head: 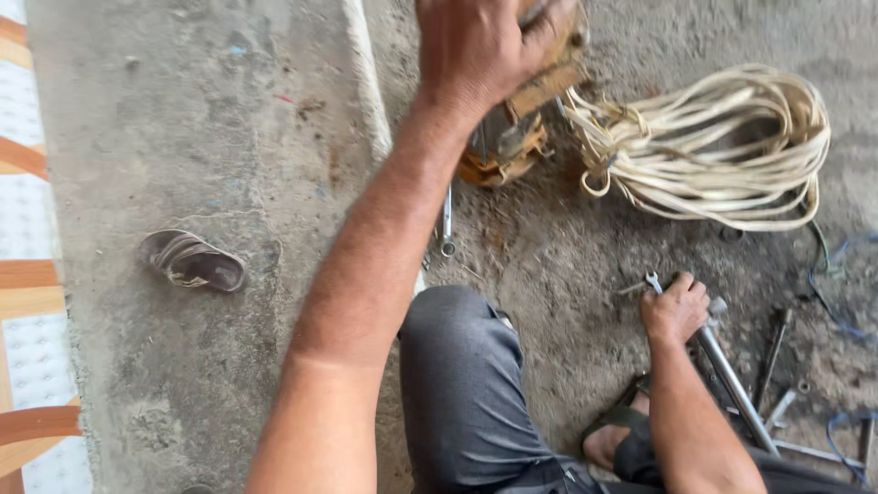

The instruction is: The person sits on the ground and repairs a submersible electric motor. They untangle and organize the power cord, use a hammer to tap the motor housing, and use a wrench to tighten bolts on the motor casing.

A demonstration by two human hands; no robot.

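Two hands busy: the left hand point(480, 46) clamps over the top of a rusty orange machine point(512, 137), which looks heavy, rigid and gritty, best gripped by its upper frame. Down by the knee, the right hand point(675, 311) closes around a small wrench point(653, 282), a steel pipe point(732, 380) just beneath it.

Rough grey concrete floor point(210, 137) — stained, dusty, patterned mat point(23, 302) at edge, daylight
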